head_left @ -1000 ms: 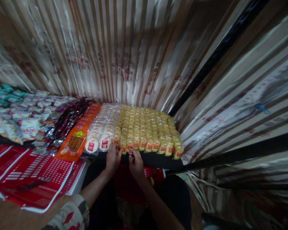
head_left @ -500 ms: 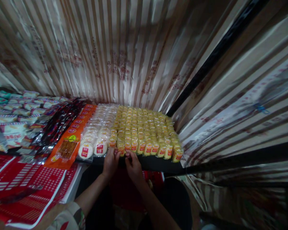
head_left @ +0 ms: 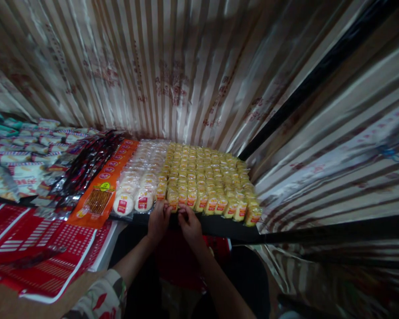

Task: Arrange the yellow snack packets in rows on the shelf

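Note:
Rows of small yellow snack packets [head_left: 201, 177] with orange-red labels stand on a black shelf [head_left: 216, 221]. At the front edge, my left hand [head_left: 158, 220] pinches the lower left side of one yellow packet [head_left: 173, 200]. My right hand [head_left: 190, 225] is just to the right, with thumb and fingers closed together in front of the row. What its fingertips hold, if anything, is too small to tell. White round wrapped crackers [head_left: 144, 200] with red labels stand in columns left of the yellow ones.
An orange snack bag [head_left: 98, 201], dark shiny packets [head_left: 86, 164] and white snack bags [head_left: 26, 177] line the shelf leftward. A red shopping basket [head_left: 53, 252] is below on the left. Behind hangs a striped curtain [head_left: 173, 66]; a black pole [head_left: 286, 102] slants at right.
The view has shifted, so the shelf goods sit slightly further right. My right hand's fingertips have drawn a little down from the packets; my left hand stays at the front row.

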The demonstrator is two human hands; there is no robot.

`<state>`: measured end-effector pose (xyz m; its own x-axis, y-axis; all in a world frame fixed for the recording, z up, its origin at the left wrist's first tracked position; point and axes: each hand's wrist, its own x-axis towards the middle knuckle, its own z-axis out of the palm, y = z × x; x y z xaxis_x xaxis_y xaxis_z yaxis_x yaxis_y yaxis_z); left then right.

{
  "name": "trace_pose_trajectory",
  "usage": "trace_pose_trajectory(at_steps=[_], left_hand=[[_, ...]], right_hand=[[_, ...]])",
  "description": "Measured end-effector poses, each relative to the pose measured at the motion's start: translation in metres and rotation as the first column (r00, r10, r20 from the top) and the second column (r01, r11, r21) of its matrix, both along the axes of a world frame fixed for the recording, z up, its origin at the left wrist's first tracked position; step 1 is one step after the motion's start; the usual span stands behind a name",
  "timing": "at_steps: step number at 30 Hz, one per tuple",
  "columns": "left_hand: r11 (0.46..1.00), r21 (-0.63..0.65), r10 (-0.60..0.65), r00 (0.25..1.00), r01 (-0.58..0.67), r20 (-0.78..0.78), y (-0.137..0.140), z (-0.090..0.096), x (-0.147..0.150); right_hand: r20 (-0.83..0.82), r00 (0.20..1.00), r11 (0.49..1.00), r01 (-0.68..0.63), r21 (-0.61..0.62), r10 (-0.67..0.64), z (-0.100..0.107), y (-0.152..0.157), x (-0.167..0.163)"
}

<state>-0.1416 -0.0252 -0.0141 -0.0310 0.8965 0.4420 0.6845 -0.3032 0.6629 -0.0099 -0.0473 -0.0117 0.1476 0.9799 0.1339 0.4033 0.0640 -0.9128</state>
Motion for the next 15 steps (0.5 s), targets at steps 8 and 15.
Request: trace_pose_trajectory(at_steps=[8,15], left_hand=[[0.996,0.088,0.017,0.999,-0.021,0.047,-0.003,-0.001,0.000],[0.995,0.093,-0.046,0.997,0.041,0.054,-0.010,0.001,-0.006]], right_hand=[[0.035,0.998,0.993,-0.049,0.108,0.046,0.003,-0.007,0.001],[-0.033,0.997,0.983,-0.069,0.168,0.075,0.003,-0.017,0.002]])
